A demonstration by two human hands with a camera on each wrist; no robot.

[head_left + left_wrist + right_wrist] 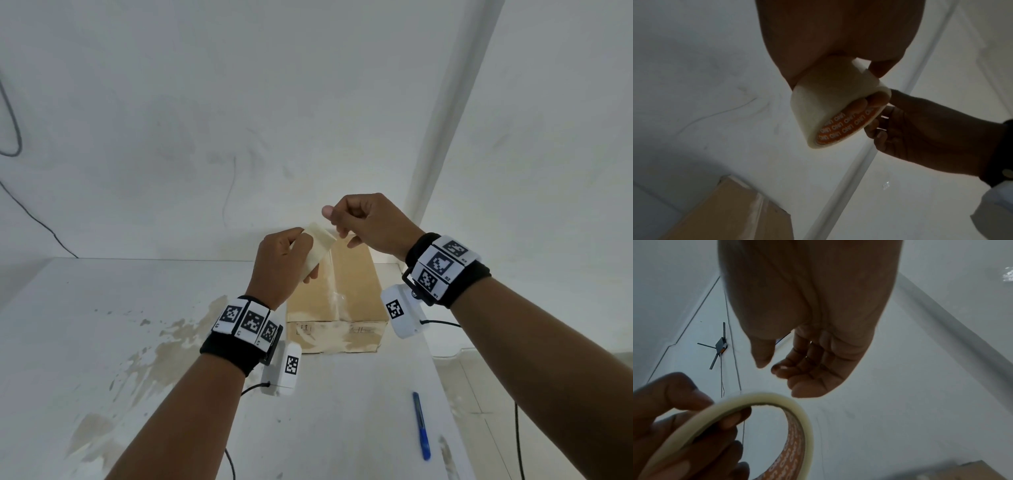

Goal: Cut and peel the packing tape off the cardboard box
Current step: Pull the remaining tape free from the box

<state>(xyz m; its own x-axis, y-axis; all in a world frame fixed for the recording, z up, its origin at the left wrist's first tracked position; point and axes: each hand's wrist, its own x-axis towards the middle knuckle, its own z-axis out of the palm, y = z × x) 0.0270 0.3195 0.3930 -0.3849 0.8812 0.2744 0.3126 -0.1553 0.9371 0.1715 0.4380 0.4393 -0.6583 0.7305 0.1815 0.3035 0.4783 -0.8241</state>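
Note:
The cardboard box (356, 291) stands on the white table (102, 325) against the wall, with a shiny strip of clear packing tape (337, 301) along its top seam. Above it my left hand (284, 260) grips a cream tape roll (317, 255) with an orange printed core (844, 125); fingers go through the core and the thumb lies on the outside. My right hand (363, 222) hovers just right of the roll with fingers curled. Its thumb (762, 356) and index tip are slightly apart, and I see nothing between them. The box corner (731, 216) shows below the roll (824, 104).
A blue-handled cutter (421, 426) lies on the table near its right edge, in front of the box. A dark cable (41, 222) runs down the wall at the left. A white vertical conduit (442, 120) rises behind the box. The tabletop has worn brown patches (171, 342).

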